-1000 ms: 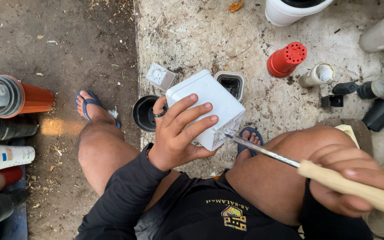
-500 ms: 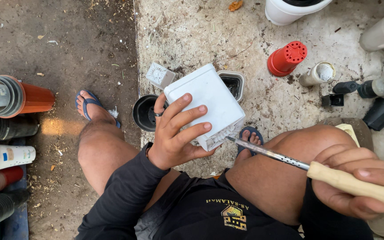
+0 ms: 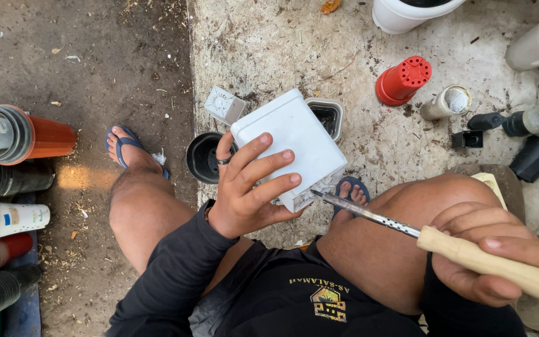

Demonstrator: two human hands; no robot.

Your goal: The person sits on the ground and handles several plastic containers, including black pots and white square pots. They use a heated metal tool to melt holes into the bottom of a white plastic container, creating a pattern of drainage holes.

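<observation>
Two hands busy here: the left hand (image 3: pixel 251 193) has its fingers (image 3: pixel 268 163) wrapped over a white square pot (image 3: pixel 294 140), holding it tilted above the person's knees, over the concrete floor (image 3: pixel 269 43). Right hand (image 3: pixel 488 262) is clenched round the wooden handle of a metal-tipped tool (image 3: pixel 369 215), tip touching the pot's near edge. Just beyond sit a black round pot (image 3: pixel 204 156) and, further right, a red pot (image 3: pixel 402 80) lying upside down.

An outdoor potting yard or plant nursery: bare dirt ground (image 3: pixel 95 62) beside a stained concrete slab (image 3: pixel 269 50), stacked plastic plant pots (image 3: pixel 7 134) along the left edge, more pots (image 3: pixel 402 80) scattered about.
</observation>
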